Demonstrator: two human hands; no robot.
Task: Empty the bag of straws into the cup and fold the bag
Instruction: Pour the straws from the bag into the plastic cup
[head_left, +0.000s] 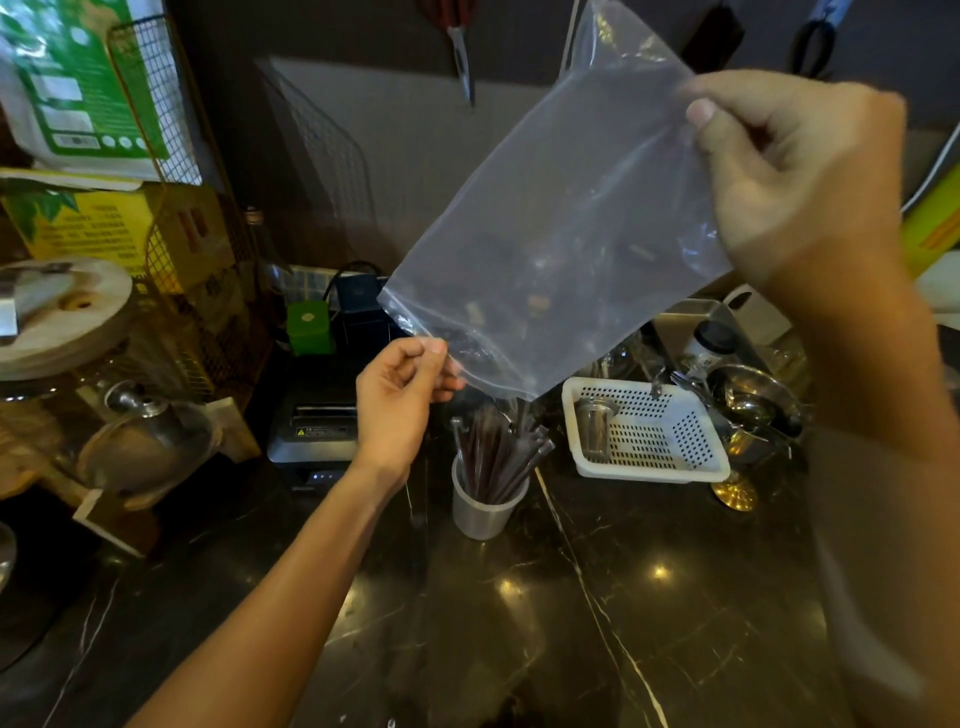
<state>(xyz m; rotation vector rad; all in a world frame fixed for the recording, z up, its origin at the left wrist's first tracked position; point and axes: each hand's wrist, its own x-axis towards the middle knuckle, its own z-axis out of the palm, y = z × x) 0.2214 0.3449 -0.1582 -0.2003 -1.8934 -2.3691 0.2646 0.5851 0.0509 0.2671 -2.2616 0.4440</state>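
Note:
A clear plastic zip bag (561, 228) hangs tilted in the air above the counter, its open mouth pointing down-left. No straws show inside it. My left hand (400, 395) pinches the bag's lower edge near the mouth. My right hand (795, 166) grips the bag's upper closed end, raised high at the right. Directly below the mouth stands a metal cup (485, 506) on the dark marble counter (649, 597), filled with several dark straws (498, 452) that fan out above its rim.
A white perforated basket (649, 467) holding a metal cylinder sits right of the cup, with metal bowls (748, 400) behind it. A small black printer (317, 431) stands behind my left hand. Jars, boxes and a wire rack (171, 218) crowd the left side.

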